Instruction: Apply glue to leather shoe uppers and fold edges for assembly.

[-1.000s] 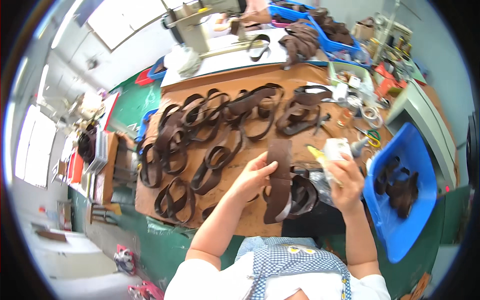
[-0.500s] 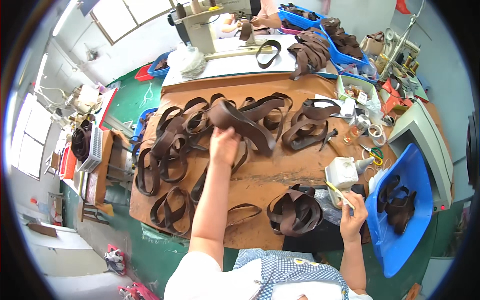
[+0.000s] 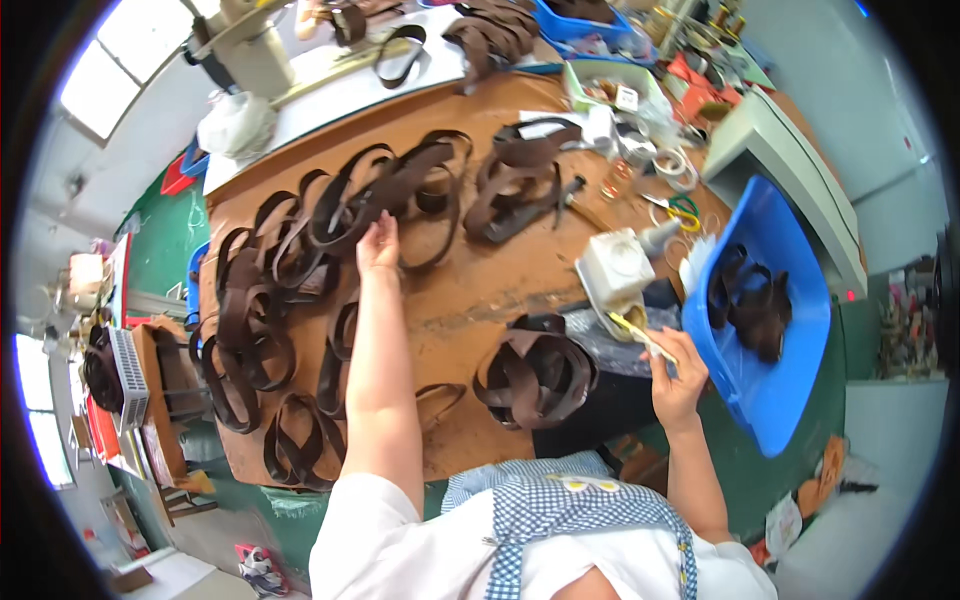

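Brown strap loops [image 3: 375, 205] lie in an overlapping row across the brown-covered table [image 3: 450, 345]. My left hand [image 3: 379, 248] is at the near edge of one, fingers stretched out with their tips against it. Held in my right hand [image 3: 681, 378] is a thin brush [image 3: 645, 338], pale with a yellow part; its far end is at the cut opening of a white plastic container [image 3: 615, 265], its tip hard to make out. Between my arms sits a rolled bundle of brown straps [image 3: 535, 372]. Another strap group [image 3: 515, 190] lies farther back.
To the right a tilted blue basin [image 3: 765, 400] holds more dark straps. Green-and-yellow scissors [image 3: 683, 212], tape rolls [image 3: 677, 168] and a small bottle [image 3: 617, 178] lie at the back right, beside a grey machine casing [image 3: 790, 170]. Beyond the table's far edge is a white worktop [image 3: 330, 95].
The strap my left hand held raised is now down among the other loops, and that hand's fingers have straightened. My right hand has brought the brush to the container's opening. The view has shifted.
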`<action>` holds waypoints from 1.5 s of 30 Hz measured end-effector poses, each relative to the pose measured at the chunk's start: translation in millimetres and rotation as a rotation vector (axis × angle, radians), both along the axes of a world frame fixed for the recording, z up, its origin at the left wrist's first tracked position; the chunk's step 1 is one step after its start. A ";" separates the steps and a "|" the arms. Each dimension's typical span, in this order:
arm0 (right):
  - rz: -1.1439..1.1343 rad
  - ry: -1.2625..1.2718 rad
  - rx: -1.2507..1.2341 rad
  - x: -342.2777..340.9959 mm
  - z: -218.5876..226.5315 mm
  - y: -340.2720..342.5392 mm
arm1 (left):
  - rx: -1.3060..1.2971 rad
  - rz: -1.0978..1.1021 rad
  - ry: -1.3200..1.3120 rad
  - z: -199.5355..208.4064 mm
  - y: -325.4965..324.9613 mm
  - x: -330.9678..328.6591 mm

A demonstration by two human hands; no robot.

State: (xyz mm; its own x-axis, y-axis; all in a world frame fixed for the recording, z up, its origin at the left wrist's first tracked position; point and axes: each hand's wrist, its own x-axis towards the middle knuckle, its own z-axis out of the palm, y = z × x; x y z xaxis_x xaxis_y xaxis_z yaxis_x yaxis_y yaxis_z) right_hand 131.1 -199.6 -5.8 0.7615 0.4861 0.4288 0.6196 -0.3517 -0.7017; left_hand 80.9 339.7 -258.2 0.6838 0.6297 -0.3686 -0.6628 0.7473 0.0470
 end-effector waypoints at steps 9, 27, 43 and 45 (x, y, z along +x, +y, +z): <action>-0.199 0.134 -0.059 19.7 -85.6 -61.8 | 0.815 -0.694 0.452 102.5 -197.6 -70.0; -0.219 -0.007 -0.042 50.5 -122.5 -51.2 | 1.090 -0.863 1.239 80.3 -372.2 -111.2; -0.224 0.041 -0.031 62.9 -127.3 -51.9 | 1.394 -0.175 0.869 281.2 -360.5 -131.8; -0.230 0.058 -0.070 63.2 -128.0 -54.8 | 1.847 -0.226 0.995 286.9 -367.7 -125.9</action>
